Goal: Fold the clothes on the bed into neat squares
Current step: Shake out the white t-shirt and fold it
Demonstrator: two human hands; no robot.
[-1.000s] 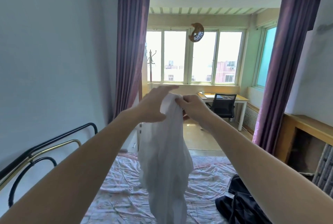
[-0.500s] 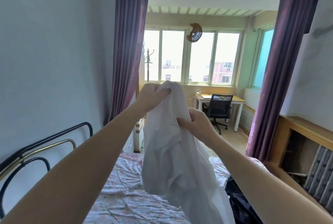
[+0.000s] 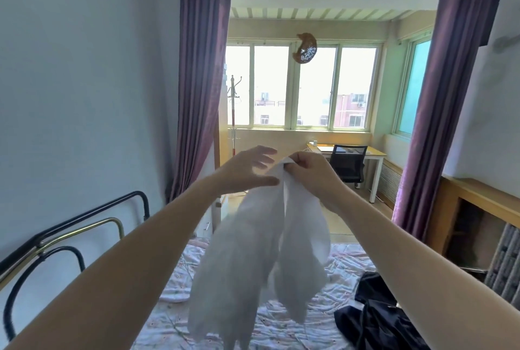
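Note:
A white garment [image 3: 261,259] hangs in the air above the bed [image 3: 298,318], bunched at its top and drooping in two lobes. My right hand [image 3: 306,169] pinches its top edge. My left hand [image 3: 247,169] is right beside it with fingers spread, blurred; the thumb touches the cloth just below the pinch, and no grip shows. A dark, crumpled garment [image 3: 377,318] lies on the floral sheet at the lower right.
A black and brass metal bed frame [image 3: 70,234] runs along the left wall. Purple curtains [image 3: 199,74] frame a sunroom with a desk [image 3: 365,155] and office chair [image 3: 347,164]. A wooden shelf unit [image 3: 484,214] stands at the right.
My left hand has let go of the white garment's top and spread its fingers. My right hand has come up to the top edge, and the cloth now hangs in two lobes.

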